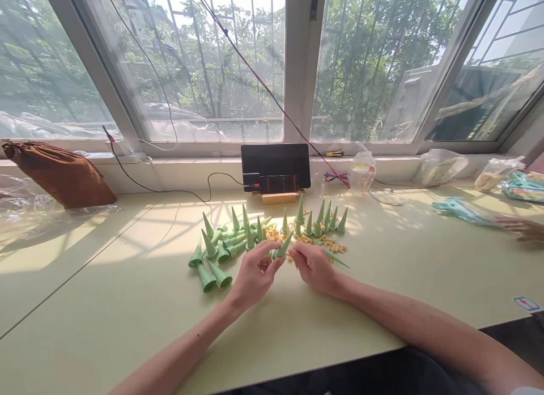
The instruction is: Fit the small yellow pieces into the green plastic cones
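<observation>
My left hand pinches a pale green plastic cone between thumb and fingers, its tip tilted up to the right. Just right of it, my right hand is closed in a pinch; whatever sits between those fingertips is hidden. Beyond both hands stand several upright green cones. More cones lie on their sides at the left, some with their hollow ends showing. Small yellowish pieces are scattered among the cones. A long green spike pokes out past my right hand.
On the pale table, a phone leans against a dark tablet. A brown drawstring bag stands at far left. Bundled light-blue cords lie at right, near another person's hand. Cables run along the windowsill.
</observation>
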### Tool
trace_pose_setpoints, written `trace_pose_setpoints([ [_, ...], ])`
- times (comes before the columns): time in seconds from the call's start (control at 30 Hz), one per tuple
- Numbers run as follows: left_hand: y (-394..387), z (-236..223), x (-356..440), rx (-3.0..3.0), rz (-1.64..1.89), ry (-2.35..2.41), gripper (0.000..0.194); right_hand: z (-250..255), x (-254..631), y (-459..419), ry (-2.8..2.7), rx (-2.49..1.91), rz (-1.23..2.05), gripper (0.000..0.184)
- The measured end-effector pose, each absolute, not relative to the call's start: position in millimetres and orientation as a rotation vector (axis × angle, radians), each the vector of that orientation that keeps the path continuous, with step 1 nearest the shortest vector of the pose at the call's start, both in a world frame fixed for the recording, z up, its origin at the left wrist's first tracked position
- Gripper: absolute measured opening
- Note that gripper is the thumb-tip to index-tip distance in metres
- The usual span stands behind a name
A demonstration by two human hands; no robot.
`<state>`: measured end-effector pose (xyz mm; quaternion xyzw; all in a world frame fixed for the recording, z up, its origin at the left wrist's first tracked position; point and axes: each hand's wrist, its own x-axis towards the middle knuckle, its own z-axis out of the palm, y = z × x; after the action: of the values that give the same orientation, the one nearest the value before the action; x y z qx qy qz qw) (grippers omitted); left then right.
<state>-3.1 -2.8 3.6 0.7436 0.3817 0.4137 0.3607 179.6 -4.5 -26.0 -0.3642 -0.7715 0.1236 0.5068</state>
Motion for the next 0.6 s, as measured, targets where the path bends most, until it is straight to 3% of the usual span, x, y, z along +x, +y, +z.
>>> trace_pose_setpoints([
  [0.6, -7.9, 8.5, -3.9, 1.826, 1.006, 1.080, 0.032, -21.2, 177.3, -5.4, -1.855, -0.922, 0.263, 0.035],
])
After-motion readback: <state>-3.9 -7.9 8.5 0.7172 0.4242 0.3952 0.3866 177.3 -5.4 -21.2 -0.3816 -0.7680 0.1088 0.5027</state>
